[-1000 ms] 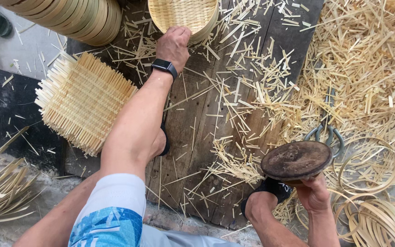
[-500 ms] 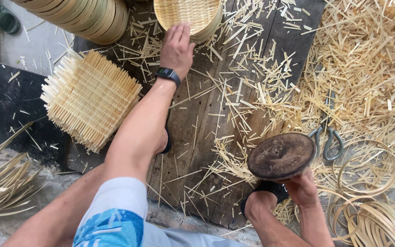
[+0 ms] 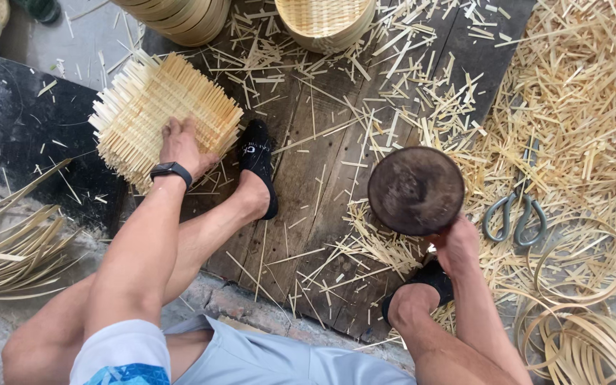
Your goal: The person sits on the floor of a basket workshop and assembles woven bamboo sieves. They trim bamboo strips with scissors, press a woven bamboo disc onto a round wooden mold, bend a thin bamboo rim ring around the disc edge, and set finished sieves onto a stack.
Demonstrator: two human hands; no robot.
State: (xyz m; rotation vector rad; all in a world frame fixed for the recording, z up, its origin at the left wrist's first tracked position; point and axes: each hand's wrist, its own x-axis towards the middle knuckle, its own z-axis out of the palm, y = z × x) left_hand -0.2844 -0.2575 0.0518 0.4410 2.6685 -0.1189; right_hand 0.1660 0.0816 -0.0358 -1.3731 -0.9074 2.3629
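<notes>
One square woven bamboo mat (image 3: pixel 165 114), one round dark wooden block (image 3: pixel 416 190) and one pair of scissors (image 3: pixel 515 217) lie among bamboo offcuts. The left hand (image 3: pixel 182 146) rests on the mat with fingers spread flat. The right hand (image 3: pixel 455 246) grips the block's lower edge.

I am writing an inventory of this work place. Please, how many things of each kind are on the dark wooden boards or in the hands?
Square woven mat, under the left hand: 1
Round dark block, held by the right hand: 1
Round woven basket: 1
Scissors: 1
Black shoes: 2
Total: 6
</notes>
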